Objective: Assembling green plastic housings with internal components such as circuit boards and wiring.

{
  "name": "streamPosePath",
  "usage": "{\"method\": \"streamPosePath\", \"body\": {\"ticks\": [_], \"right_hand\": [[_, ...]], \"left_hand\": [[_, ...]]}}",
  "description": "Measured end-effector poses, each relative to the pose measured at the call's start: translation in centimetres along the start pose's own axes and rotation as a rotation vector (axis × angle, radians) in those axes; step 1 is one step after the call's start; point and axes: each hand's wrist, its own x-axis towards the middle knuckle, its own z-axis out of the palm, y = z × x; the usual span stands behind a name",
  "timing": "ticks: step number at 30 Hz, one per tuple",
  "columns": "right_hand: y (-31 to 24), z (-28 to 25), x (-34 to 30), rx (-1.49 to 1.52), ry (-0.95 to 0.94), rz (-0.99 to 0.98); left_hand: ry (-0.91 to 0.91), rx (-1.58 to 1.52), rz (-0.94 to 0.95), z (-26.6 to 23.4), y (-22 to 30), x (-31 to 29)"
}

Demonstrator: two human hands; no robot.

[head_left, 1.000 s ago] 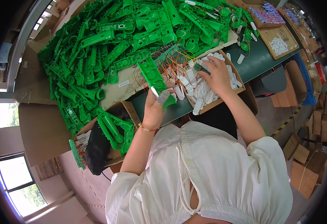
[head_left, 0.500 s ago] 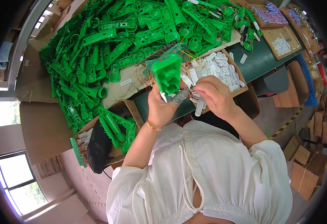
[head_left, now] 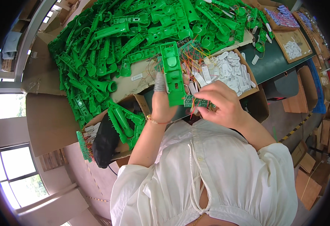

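My left hand (head_left: 162, 104) is closed round a long green plastic housing (head_left: 171, 60), its open side with rectangular cutouts facing up. Grey tape (head_left: 159, 82) wraps the left thumb, which lies along the housing's left edge. Between the fingers of my right hand (head_left: 227, 104) is a small green circuit board (head_left: 190, 101) with thin coloured wires. The board is close to the housing's near end; whether they touch, I cannot tell. Just beyond my hands, more circuit boards with red and yellow wires (head_left: 191, 51) lie in a tangle beside a box of white plastic pieces (head_left: 229, 69).
A large heap of green plastic housings (head_left: 108, 49) covers the far left of the bench. Below it, an open carton (head_left: 140, 103) holds more housings and a black bag (head_left: 104, 143). At far right, a shallow tray (head_left: 307, 49) of small white parts sits on the green bench top (head_left: 270, 69).
The housing has turned in my left hand, so its long open side now shows. My right hand has gone from pinching beside the left thumb to holding the circuit board in plain sight.
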Motion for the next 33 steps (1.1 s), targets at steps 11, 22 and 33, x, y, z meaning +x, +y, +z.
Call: {"method": "streamPosePath", "body": {"ticks": [11, 22, 33], "right_hand": [[-0.5, 1.3, 0.9, -0.382, 0.007, -0.201], [-0.1, 0.6, 1.2, -0.181, -0.107, -0.153], [0.6, 1.6, -0.2, -0.126, -0.160, 0.020]], "left_hand": [[-0.045, 0.117, 0.081, 1.4, -1.4, -1.4], [-0.134, 0.363, 0.013, 1.3, -0.9, -1.8], [-0.127, 0.420, 0.089, 0.2, -2.2, -1.9]]}}
